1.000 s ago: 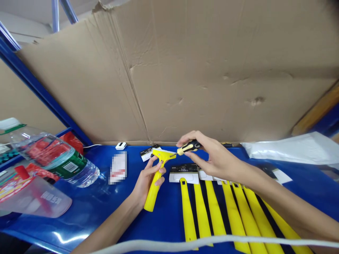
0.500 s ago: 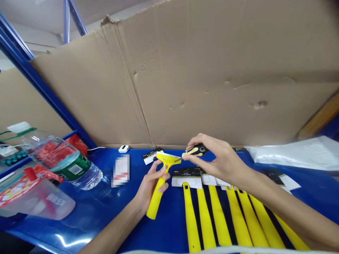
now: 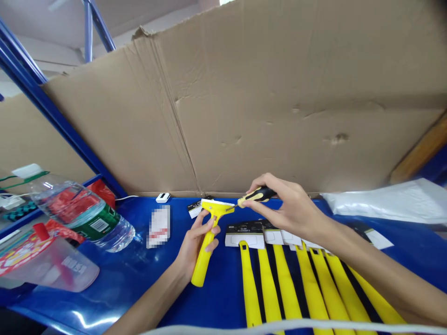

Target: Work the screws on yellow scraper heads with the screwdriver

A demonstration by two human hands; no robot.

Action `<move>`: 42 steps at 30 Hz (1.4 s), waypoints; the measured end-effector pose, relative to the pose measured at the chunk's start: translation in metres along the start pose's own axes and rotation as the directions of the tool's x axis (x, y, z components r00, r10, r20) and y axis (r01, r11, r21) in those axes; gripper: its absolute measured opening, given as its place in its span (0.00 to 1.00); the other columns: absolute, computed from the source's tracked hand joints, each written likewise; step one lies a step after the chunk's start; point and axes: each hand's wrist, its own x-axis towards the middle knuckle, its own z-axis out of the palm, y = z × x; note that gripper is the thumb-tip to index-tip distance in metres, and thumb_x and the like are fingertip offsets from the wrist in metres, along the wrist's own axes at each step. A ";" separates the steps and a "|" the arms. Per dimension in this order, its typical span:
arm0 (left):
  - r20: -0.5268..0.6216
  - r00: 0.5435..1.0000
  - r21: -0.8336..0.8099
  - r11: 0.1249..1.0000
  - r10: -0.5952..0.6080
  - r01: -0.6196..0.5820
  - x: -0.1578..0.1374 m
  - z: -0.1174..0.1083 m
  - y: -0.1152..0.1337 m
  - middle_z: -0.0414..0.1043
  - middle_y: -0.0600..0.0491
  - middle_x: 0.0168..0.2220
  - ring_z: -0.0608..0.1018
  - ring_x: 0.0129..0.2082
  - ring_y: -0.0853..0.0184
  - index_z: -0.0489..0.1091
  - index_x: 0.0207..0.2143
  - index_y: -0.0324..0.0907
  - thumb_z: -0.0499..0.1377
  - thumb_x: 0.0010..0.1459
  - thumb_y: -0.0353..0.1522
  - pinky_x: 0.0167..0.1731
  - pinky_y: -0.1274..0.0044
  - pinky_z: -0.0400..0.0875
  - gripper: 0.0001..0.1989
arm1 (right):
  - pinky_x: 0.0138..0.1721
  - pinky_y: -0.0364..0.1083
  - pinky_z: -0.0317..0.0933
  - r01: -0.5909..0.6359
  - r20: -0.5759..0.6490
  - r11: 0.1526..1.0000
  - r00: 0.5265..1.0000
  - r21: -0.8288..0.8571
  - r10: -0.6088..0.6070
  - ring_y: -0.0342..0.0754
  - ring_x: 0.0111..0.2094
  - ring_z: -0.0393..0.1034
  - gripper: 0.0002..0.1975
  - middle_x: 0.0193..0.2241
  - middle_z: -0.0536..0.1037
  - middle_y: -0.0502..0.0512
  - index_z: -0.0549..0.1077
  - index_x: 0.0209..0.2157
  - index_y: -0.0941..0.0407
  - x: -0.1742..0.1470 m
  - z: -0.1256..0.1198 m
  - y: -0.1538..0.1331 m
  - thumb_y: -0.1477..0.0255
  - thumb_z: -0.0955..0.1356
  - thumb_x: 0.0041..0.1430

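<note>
A yellow scraper [image 3: 203,260] with a wide flat head is gripped around its neck by my left hand [image 3: 196,237], head up and handle tilted down to the left. My right hand [image 3: 284,197] is closed on a screwdriver [image 3: 260,194] with a black and cream handle. The screwdriver's tip meets the right side of the scraper's head, where a screw appears to sit. To the right of my left hand, several yellow scrapers [image 3: 268,284] lie in a row, their handles toward me and black-and-white cards [image 3: 245,239] at their far ends.
On the left stand a tilted large water bottle [image 3: 99,223] and a plastic cup [image 3: 66,265] with a red straw. A white box [image 3: 163,197] sits near the cardboard wall [image 3: 261,93]. A white plastic bag [image 3: 387,200] lies at right on the blue table [image 3: 146,284]. A white cable [image 3: 279,325] crosses the front.
The scraper and both hands have shifted slightly left. The screwdriver's handle has turned a little in my right hand, its tip still at the scraper's head.
</note>
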 end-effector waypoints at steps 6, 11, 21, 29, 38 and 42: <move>0.012 1.000 0.039 0.999 0.001 -0.002 -0.002 0.003 -0.001 0.68 0.55 0.40 0.73 0.27 0.75 0.67 0.52 0.48 0.72 0.54 0.25 0.14 0.87 0.59 0.26 | 0.40 0.50 0.73 0.037 -0.090 0.996 0.995 0.079 -0.029 0.51 0.40 0.80 0.07 0.40 0.83 0.56 0.72 0.45 0.53 0.003 -0.008 -0.013 0.67 0.73 0.69; 0.012 1.000 0.079 0.997 -0.013 0.012 -0.004 0.005 -0.003 0.67 0.56 0.37 0.72 0.27 0.75 0.68 0.50 0.47 0.74 0.53 0.27 0.14 0.87 0.58 0.25 | 0.43 0.51 0.73 0.047 -0.022 0.990 0.999 0.130 -0.045 0.52 0.43 0.80 0.08 0.44 0.83 0.57 0.72 0.48 0.53 0.000 0.003 -0.015 0.66 0.72 0.71; 0.050 0.999 0.052 0.998 -0.021 0.019 -0.004 0.004 -0.006 0.67 0.55 0.39 0.73 0.28 0.75 0.69 0.51 0.46 0.73 0.54 0.25 0.13 0.87 0.58 0.25 | 0.43 0.49 0.72 0.058 -0.011 0.988 0.998 0.146 -0.057 0.50 0.43 0.80 0.08 0.44 0.82 0.55 0.70 0.48 0.53 -0.001 0.007 -0.011 0.68 0.72 0.72; 0.056 0.998 0.027 0.999 -0.025 0.024 -0.006 0.006 -0.004 0.68 0.54 0.41 0.73 0.29 0.75 0.69 0.51 0.46 0.72 0.54 0.24 0.14 0.88 0.59 0.25 | 0.45 0.48 0.72 0.079 -0.040 0.989 0.996 0.123 -0.074 0.49 0.45 0.80 0.09 0.45 0.82 0.54 0.70 0.48 0.52 -0.002 0.006 -0.010 0.70 0.72 0.71; 0.045 0.998 0.041 0.999 -0.033 0.031 -0.005 0.003 -0.005 0.68 0.55 0.39 0.73 0.28 0.75 0.67 0.50 0.46 0.73 0.54 0.25 0.13 0.87 0.60 0.25 | 0.44 0.48 0.72 0.084 -0.003 0.989 0.996 0.126 -0.084 0.49 0.43 0.79 0.10 0.44 0.81 0.55 0.70 0.49 0.54 -0.003 0.008 -0.008 0.69 0.72 0.71; 0.035 0.999 0.042 0.999 -0.035 0.034 -0.004 0.003 -0.006 0.68 0.54 0.40 0.74 0.28 0.75 0.68 0.51 0.45 0.73 0.54 0.24 0.13 0.87 0.59 0.25 | 0.48 0.50 0.71 0.086 0.063 0.990 0.994 0.111 -0.093 0.51 0.47 0.78 0.10 0.48 0.79 0.58 0.69 0.51 0.55 -0.001 0.005 -0.012 0.70 0.70 0.72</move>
